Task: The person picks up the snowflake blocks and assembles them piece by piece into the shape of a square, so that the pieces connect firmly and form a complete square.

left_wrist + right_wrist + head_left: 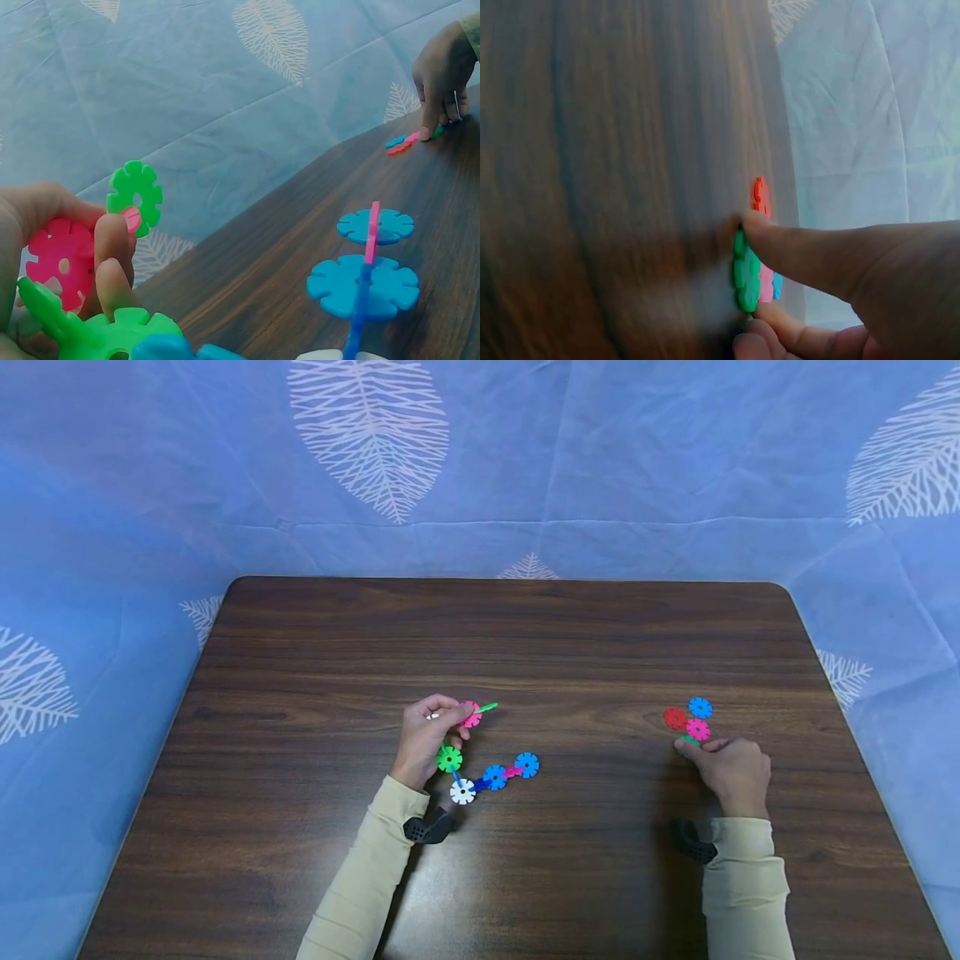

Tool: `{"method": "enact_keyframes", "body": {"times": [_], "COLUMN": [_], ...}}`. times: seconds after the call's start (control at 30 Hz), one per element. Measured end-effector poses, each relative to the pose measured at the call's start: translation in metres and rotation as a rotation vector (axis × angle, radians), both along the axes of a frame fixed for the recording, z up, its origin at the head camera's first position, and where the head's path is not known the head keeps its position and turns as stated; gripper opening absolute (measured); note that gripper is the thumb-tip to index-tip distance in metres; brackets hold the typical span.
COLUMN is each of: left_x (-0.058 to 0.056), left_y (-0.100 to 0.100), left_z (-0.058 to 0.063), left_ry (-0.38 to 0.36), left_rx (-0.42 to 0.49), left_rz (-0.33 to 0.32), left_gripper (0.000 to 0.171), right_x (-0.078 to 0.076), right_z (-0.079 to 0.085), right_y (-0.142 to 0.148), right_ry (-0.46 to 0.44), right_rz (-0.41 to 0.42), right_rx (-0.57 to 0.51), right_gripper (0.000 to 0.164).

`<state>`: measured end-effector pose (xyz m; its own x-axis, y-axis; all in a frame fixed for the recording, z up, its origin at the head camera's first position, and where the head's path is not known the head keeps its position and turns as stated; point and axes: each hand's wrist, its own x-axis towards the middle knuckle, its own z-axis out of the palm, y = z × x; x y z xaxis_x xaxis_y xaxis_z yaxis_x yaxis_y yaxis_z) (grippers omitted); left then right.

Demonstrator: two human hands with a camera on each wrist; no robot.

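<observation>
My left hand [429, 737] pinches a pink snowflake disc [471, 713] between thumb and fingers. This disc is part of a chain of slotted plastic discs. A light green disc [135, 198] stands at its far end. Below the hand the chain runs through a green disc [449, 758], a white disc [462, 792] and blue discs [495, 777] toward the right. On the right, my right hand [738, 775] reaches down to the table and grips a darker green disc [746, 274] by its edges, thumb on one side and fingertips on the other.
Just beyond the right hand lie a red disc [675, 718], a loose pink disc [698, 729] and a loose blue disc [701, 707], close together on the brown wooden table [570, 877]. Blue cloth [637, 452] with white leaf prints hangs behind the table.
</observation>
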<state>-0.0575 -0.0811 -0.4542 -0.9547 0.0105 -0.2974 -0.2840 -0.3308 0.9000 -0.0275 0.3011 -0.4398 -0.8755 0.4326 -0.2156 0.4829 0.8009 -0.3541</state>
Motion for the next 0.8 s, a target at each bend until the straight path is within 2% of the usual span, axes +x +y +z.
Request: {"method": "enact_keyframes", "body": {"times": [0.17, 0.37, 0.47, 0.6, 0.8], "left_x": [0.001, 0.002, 0.002, 0.002, 0.002], "left_y": [0.001, 0.002, 0.002, 0.002, 0.003], "left_z": [0.002, 0.004, 0.004, 0.004, 0.006], "left_ry": [-0.005, -0.013, -0.018, -0.022, -0.022], "left_rx": [-0.007, -0.031, -0.039, -0.048, -0.06], "left_rz": [-0.007, -0.008, -0.012, -0.029, -0.031], "left_gripper": [0.013, 0.012, 0.011, 0.01, 0.01], "right_x": [0.001, 0.003, 0.006, 0.011, 0.016], "right_z": [0.001, 0.004, 0.002, 0.0, 0.003], "right_y": [-0.004, -0.004, -0.003, 0.001, 0.008], "right_ry": [-0.018, -0.058, -0.064, -0.028, 0.004], "right_rz": [-0.035, -0.025, -0.059, -0.107, -0.059], "right_rx": [-0.025, -0.059, -0.092, -0.133, -0.202], "right_gripper": [0.045, 0.048, 0.049, 0.051, 0.044]}}
